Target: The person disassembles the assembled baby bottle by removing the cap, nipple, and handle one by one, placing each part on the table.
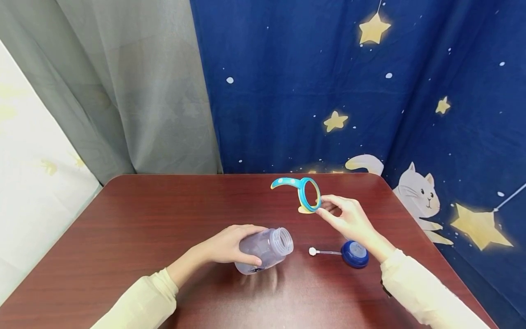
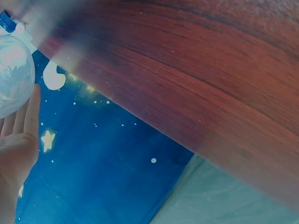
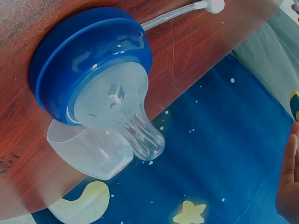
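From the head view, my left hand lies over a clear bottle that rests on its side on the desk, open threaded mouth pointing right; my fingers curl round its body and my thumb sits underneath, so I have a firm hold. My right hand is raised above the desk and pinches a teal handle ring at its rim between thumb and fingertips, the ring standing on edge with one curved handle sweeping off to the left. Just below that hand, on the desk, lies the blue collar with its teat and a thin straw ending in a small white weight, near the bottle's mouth but apart from it.

The left wrist view shows only my palm and straight-looking fingertips against the bottle's clear rounded base; the rest is desk and starry blue cloth.

The right wrist view shows the collar, the clear teat and a transparent cap beside it, untouched; only the edge of my hand shows at the right.

As I judge it, the bottle is in separate parts: nothing is on its neck yet, and ring, collar and straw all remain to be fitted.
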Motion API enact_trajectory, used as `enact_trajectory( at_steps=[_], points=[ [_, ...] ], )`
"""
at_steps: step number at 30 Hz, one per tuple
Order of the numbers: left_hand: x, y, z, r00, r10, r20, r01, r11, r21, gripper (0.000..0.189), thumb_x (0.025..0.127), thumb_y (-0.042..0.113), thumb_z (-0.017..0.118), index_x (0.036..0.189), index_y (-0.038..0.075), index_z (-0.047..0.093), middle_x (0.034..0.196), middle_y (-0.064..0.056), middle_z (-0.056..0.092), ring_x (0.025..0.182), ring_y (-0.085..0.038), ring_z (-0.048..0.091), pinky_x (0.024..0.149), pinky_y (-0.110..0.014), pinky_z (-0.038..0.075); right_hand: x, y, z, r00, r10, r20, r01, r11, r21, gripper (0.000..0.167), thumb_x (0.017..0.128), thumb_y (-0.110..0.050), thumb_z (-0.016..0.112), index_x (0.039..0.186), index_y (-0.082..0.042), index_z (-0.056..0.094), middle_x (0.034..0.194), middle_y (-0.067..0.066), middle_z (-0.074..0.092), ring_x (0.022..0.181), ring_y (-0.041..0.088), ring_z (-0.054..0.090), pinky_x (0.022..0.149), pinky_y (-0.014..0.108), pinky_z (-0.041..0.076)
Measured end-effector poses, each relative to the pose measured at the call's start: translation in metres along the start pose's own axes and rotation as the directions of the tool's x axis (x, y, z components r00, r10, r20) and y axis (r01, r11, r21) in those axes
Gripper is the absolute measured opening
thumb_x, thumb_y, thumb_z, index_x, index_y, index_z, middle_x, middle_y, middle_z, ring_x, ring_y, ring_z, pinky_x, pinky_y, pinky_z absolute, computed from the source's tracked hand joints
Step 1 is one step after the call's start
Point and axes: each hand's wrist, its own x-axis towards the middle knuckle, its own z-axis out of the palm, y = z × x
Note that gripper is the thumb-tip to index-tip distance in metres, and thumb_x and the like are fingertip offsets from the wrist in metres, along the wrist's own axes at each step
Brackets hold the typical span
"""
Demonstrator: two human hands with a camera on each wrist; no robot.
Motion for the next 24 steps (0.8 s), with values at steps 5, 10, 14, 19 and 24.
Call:
enact_trajectory(
  at_steps=[5, 10, 14, 19, 24],
  points=[
    [0.0004, 0.0011, -0.0020, 1.000, -0.008, -0.005, 0.008, 1.000, 0.006, 0.066, 0.070, 0.053, 0.065, 0.125, 0.020, 0.047, 0.111, 0.011, 0.052, 0.092, -0.004, 0.050, 0.073, -0.026, 0.043, 0.0032, -0.0013, 0.0000, 1.000, 0.023, 0.002, -0.023, 1.000, 0.002, 0.022, 0.075, -0.012, 0.071, 0.096, -0.011, 0.064, 0.077, -0.012, 0.062, 0.066, 0.005, 0.058, 0.056, 0.026, 0.047],
    [-0.0013, 0.0017, -0.0004, 1.000, -0.006, -0.002, 0.006, 1.000, 0.001, 0.067, 0.071, 0.053, 0.065, 0.125, 0.018, 0.048, 0.111, 0.009, 0.053, 0.092, -0.005, 0.050, 0.073, -0.026, 0.043, 0.0023, -0.0031, 0.0013, 0.999, 0.037, 0.019, -0.037, 0.999, -0.001, 0.022, 0.075, -0.011, 0.070, 0.096, -0.011, 0.064, 0.077, -0.012, 0.061, 0.066, 0.004, 0.057, 0.057, 0.023, 0.046],
    [-0.0015, 0.0017, 0.0003, 1.000, -0.001, 0.001, 0.001, 1.000, -0.010, 0.067, 0.071, 0.052, 0.066, 0.125, 0.018, 0.047, 0.111, 0.009, 0.053, 0.092, -0.006, 0.050, 0.073, -0.026, 0.043, 0.0013, -0.0035, 0.0020, 0.999, 0.046, 0.019, -0.046, 0.999, -0.004, 0.022, 0.075, -0.011, 0.070, 0.096, -0.011, 0.063, 0.078, -0.012, 0.061, 0.066, 0.005, 0.057, 0.057, 0.023, 0.046],
    [-0.0006, 0.0014, 0.0005, 1.000, 0.009, -0.002, -0.009, 1.000, -0.003, 0.066, 0.071, 0.052, 0.065, 0.125, 0.018, 0.047, 0.111, 0.009, 0.053, 0.093, -0.005, 0.050, 0.074, -0.026, 0.043, 0.0006, -0.0023, 0.0009, 0.999, 0.050, 0.005, -0.050, 0.999, -0.014, 0.021, 0.076, -0.011, 0.070, 0.096, -0.010, 0.063, 0.077, -0.011, 0.062, 0.066, 0.005, 0.057, 0.057, 0.022, 0.046],
    [0.0000, 0.0018, -0.0007, 1.000, 0.018, -0.011, -0.018, 1.000, 0.010, 0.067, 0.071, 0.052, 0.065, 0.125, 0.017, 0.048, 0.111, 0.009, 0.053, 0.093, -0.005, 0.050, 0.075, -0.026, 0.043, 0.0008, 0.0003, -0.0003, 0.998, 0.061, -0.006, -0.061, 0.998, -0.021, 0.021, 0.076, -0.011, 0.069, 0.096, -0.009, 0.063, 0.077, -0.009, 0.063, 0.067, 0.005, 0.058, 0.057, 0.022, 0.046]
  ],
)
